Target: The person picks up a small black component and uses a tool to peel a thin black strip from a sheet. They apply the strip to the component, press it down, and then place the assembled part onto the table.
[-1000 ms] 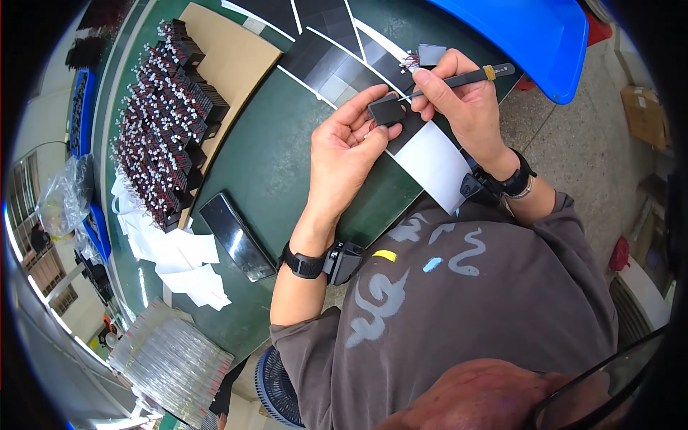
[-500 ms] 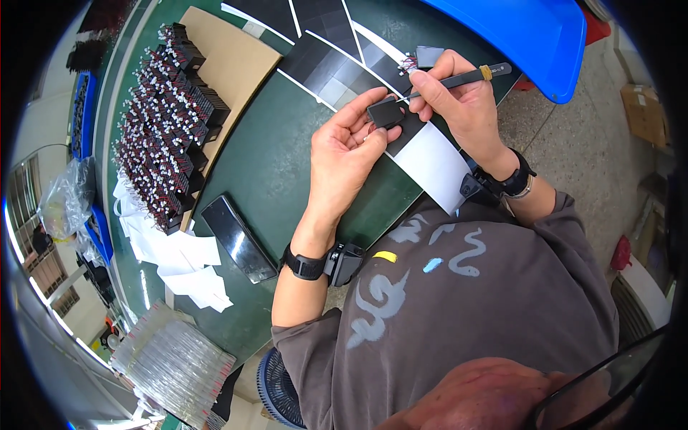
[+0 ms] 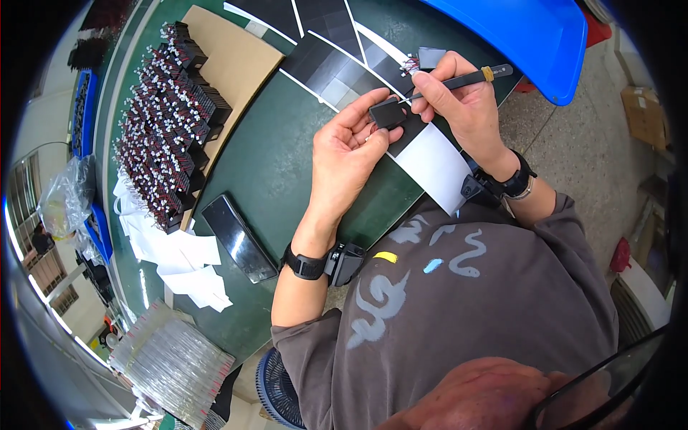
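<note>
My left hand [image 3: 345,150] pinches a small flat black block [image 3: 388,113] between thumb and fingers; a bit of red wire shows under it by the thumb. In my right hand [image 3: 466,107] is a pair of black tweezers [image 3: 462,80] with a tan band wound near its rear end. Its tips reach the block's right edge; whether they grip anything there is too small to tell. Just beyond the right fingers lies another dark block [image 3: 431,57] with red wires and white connectors. Sheets of black stickers with white edges [image 3: 330,68] lie beneath and beyond my hands.
Rows of black blocks with wires and white connectors [image 3: 168,129] stand on cardboard [image 3: 233,54] at left. A phone [image 3: 239,236], white paper scraps [image 3: 190,276] and a stack of clear plastic sleeves [image 3: 172,362] lie nearer. A blue tray [image 3: 552,43] sits at the far right.
Almost nothing differs. The block in my left hand has shifted very slightly to the right, and the tweezers stay at its right edge.
</note>
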The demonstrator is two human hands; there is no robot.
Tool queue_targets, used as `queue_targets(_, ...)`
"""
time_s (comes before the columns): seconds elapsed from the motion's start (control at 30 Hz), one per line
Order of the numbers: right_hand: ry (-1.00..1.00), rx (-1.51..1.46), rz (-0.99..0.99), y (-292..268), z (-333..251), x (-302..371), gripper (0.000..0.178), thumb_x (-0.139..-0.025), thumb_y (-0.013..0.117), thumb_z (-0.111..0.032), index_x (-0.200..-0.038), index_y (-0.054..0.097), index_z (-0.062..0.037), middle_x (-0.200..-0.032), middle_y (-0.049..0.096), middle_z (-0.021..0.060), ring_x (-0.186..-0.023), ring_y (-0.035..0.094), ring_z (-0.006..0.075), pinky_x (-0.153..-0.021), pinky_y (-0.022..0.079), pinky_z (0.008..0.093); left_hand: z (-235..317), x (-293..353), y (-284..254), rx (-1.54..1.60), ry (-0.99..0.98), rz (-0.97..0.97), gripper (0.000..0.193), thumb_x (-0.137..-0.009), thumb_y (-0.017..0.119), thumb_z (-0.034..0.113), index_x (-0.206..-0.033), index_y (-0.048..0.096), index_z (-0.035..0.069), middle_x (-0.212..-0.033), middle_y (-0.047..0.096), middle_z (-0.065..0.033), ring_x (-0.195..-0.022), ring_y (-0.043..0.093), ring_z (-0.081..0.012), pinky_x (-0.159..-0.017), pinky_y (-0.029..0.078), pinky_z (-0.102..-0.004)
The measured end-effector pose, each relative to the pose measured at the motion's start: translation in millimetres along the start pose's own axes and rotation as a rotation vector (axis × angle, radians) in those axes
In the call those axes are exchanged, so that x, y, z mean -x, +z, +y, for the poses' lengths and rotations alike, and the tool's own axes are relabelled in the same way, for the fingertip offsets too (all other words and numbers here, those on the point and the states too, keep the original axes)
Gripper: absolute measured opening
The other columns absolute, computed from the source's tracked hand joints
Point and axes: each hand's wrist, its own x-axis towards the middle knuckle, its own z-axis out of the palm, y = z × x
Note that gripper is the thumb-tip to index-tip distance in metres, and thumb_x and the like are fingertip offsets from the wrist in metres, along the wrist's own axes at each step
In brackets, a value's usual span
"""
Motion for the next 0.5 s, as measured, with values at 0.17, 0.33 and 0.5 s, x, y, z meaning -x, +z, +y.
queue_targets(0.17, -0.008, 0.002, 0.0, -0.9, 1.5, -0.8, 0.018, -0.095, 0.065, -0.017, -0.085, 0.056, -0.0044, -0.073, 0.068, 0.0073, -0.063, 0.061, 0.0049, -0.058, 0.047, 0.0166, 1.3, -0.7, 1.0, -0.003, 0.003, 0.003, 0.043, -0.09, 0.051, -0.009, -0.133, 0.051, -0.006, -0.12, 0.063, -0.0112, -0.109, 0.063, -0.0155, -0.096, 0.054, -0.0293)
queue_targets(0.33, -0.002, 0.05, 0.015, -5.6, 1.1, -1.5, 0.018, -0.094, 0.066, -0.017, -0.085, 0.056, -0.0044, -0.072, 0.068, 0.0063, -0.062, 0.061, 0.0044, -0.058, 0.047, 0.0165, -0.6, -4.2, 4.8, -0.001, 0.015, -0.002, 0.042, -0.09, 0.051, -0.009, -0.132, 0.051, -0.006, -0.12, 0.063, -0.012, -0.11, 0.063, -0.0158, -0.096, 0.054, -0.0293)
queue_targets(0.5, 0.036, 0.072, 0.016, -6.7, -1.8, -3.5, 0.015, -0.095, 0.063, -0.012, -0.086, 0.054, -0.0043, -0.074, 0.064, 0.0049, -0.062, 0.06, 0.0059, -0.057, 0.048, 0.019, 0.8, -5.2, 8.4, -0.011, 0.013, 0.001, 0.042, -0.09, 0.051, -0.01, -0.132, 0.052, -0.006, -0.12, 0.063, -0.0123, -0.109, 0.063, -0.0158, -0.096, 0.054, -0.0292)
